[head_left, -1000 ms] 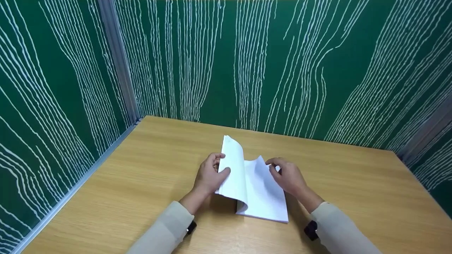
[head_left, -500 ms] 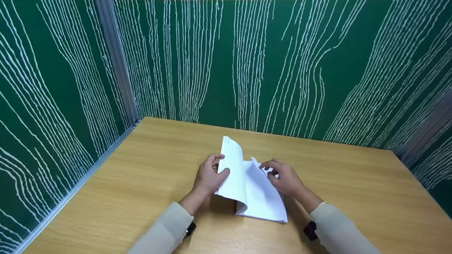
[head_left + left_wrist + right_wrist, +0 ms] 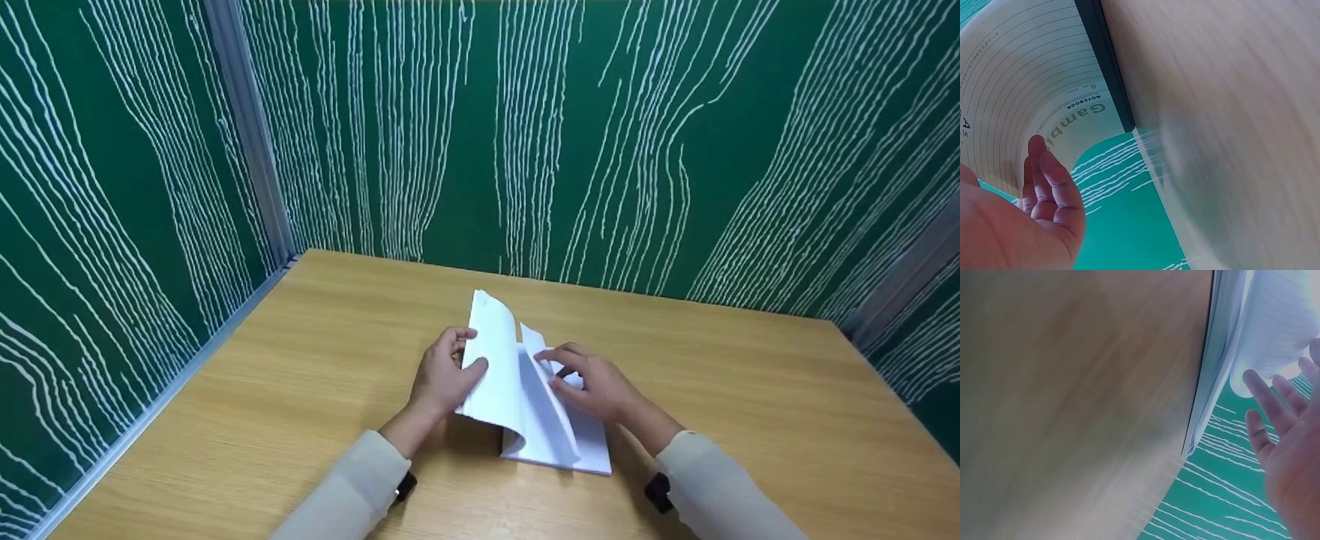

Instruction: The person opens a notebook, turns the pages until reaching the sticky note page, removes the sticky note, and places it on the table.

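A white notebook [image 3: 596, 452] lies spread on the table, its left block of leaves [image 3: 493, 375] raised and curling. My left hand [image 3: 445, 373] grips that block, thumb on the page face and fingers behind. In the left wrist view, the block's lined underside [image 3: 1033, 73] shows printed lettering with the word NOTEBOOK, beside a dark spine [image 3: 1107, 67]. At the right half, a single page [image 3: 551, 409] stands bent up toward the left. My right hand [image 3: 598, 386] touches its raised edge with index finger and thumb; in the right wrist view the other fingers [image 3: 1266, 396] are extended, slightly spread.
The wooden table [image 3: 360, 315] spreads around the notebook. Green panels with white wavy lines [image 3: 465, 150] rise at its back and sides, with a grey post [image 3: 259, 142] at the left corner. Black wrist devices [image 3: 660, 491] sit under both light sleeves [image 3: 367, 469].
My right hand has moved left, bending the page from a lifted corner to a steep fold toward the left block. The left hand keeps its hold in place.
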{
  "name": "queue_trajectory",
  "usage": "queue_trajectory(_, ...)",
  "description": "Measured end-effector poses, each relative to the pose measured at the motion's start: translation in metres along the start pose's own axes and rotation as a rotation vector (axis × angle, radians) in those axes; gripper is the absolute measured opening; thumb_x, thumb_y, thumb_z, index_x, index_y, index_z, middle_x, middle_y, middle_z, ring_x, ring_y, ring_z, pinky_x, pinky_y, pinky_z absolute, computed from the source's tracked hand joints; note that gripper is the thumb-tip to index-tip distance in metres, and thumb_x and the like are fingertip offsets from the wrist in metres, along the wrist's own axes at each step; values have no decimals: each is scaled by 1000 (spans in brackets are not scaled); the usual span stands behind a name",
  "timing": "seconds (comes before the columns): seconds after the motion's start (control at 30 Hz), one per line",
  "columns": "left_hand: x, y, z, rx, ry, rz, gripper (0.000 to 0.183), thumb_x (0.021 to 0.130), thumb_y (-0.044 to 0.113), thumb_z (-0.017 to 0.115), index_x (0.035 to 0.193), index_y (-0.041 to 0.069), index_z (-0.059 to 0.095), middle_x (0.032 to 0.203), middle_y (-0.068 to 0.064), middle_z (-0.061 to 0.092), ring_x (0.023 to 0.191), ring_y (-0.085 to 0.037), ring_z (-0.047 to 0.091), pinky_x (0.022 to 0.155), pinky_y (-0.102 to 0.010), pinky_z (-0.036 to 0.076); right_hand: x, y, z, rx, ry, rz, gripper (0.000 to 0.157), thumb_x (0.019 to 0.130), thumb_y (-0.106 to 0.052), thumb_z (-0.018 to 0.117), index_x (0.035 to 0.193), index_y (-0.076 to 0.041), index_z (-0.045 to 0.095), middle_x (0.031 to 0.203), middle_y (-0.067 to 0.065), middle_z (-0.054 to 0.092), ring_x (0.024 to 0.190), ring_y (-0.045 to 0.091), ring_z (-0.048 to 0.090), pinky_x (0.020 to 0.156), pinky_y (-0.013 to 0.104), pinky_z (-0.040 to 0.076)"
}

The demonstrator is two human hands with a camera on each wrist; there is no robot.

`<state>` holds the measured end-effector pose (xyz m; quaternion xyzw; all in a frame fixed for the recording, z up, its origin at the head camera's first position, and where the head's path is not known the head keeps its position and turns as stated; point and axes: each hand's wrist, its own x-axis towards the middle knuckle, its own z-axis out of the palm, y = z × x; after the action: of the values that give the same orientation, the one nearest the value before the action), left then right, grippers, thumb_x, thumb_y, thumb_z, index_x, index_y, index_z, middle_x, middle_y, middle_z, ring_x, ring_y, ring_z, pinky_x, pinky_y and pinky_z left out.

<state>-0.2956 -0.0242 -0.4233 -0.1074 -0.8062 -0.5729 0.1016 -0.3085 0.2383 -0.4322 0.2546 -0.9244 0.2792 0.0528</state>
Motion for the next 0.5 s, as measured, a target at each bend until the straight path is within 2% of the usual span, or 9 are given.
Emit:
queue_trajectory(0.23,0,0,1,0,-6,-31,38,84,20,69,120,13,57,104,-1,65,86,-18,53,77,-34,43,-2,-4,2,-44,-30,0,45,94,-27,61,136,-41,53,131,-3,54,113,21,58,94,50,45)
queue_trajectory(0.37,0,0,1,6,-5,-21,38,84,19,69,120,13,58,102,0,63,84,-17,51,76,-34,42,-1,-5,2,-40,-36,-26,46,93,-25,61,136,-39,53,133,-5,54,116,21,56,96,51,43)
queue_trajectory(0.5,0,0,0,9,-6,-2,37,85,18,68,121,11,57,97,0,61,80,-17,50,72,-33,42,0,-5,2,-11,-34,-110,44,91,-20,62,133,-32,55,131,-5,54,115,23,57,96,49,43)
